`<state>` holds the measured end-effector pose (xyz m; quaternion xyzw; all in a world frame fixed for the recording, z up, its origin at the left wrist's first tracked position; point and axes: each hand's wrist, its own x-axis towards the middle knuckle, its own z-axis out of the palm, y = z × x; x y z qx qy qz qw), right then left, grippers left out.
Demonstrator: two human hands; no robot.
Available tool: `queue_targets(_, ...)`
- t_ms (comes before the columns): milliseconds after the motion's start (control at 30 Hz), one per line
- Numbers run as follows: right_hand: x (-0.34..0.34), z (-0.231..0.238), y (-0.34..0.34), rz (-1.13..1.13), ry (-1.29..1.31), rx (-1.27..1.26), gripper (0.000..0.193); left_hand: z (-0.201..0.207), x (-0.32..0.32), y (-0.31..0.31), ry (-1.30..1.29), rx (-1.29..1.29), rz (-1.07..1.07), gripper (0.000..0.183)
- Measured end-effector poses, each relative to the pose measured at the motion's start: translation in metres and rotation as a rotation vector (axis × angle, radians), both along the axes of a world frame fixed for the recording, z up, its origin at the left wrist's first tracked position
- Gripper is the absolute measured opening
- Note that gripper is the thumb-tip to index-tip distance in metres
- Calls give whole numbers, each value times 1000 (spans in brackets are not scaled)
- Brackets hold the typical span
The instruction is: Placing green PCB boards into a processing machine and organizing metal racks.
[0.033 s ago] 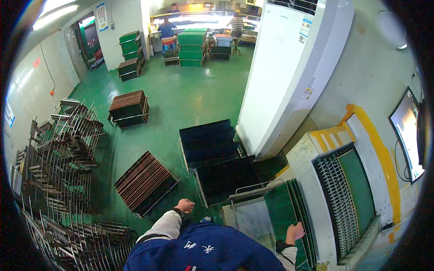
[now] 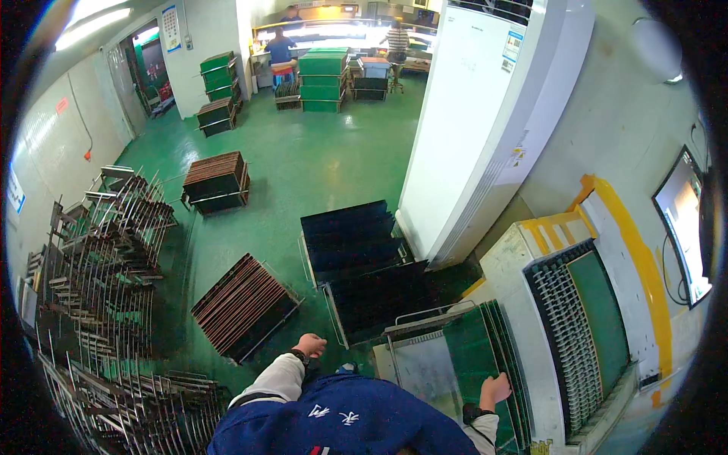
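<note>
My right hand [image 2: 496, 390] is closed at the edge of a green panel [image 2: 474, 345], one of several standing in a metal rack [image 2: 432, 312] at the lower right. Its fingertips are partly hidden. A pale grey sheet [image 2: 425, 371] lies against the left part of that rack. Above the floor, my left hand [image 2: 311, 345] is curled up with nothing visible in it. It hangs between a rack of brown-edged panels [image 2: 246, 307] on its left and a rack of black panels [image 2: 375, 303] on its right, touching neither.
On the right stands a machine [image 2: 580, 334] with rows of rollers and a green panel on it, below a wall screen [image 2: 682, 224]. A tall white cabinet [image 2: 462, 114] rises ahead. Empty metal racks [image 2: 114, 265] crowd the left. Farther off, people [image 2: 281, 49] work at a lit bench.
</note>
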<state>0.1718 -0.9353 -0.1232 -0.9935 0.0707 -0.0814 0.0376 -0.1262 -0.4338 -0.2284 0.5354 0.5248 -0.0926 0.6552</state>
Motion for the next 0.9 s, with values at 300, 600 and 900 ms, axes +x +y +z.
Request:
queue_targets(300, 2, -10, -8, 26, -24, 7, 24, 20, 1, -9, -58, -37, 38, 25)
queue_targets(600, 3, 7, -3, 23, 63, 11, 24, 36, 5, -16, -90, -96, 77, 19)
queue_targets(900, 6, 13, -6, 41, 95, 41, 21, 45, 7, -22, -83, -104, 98, 16)
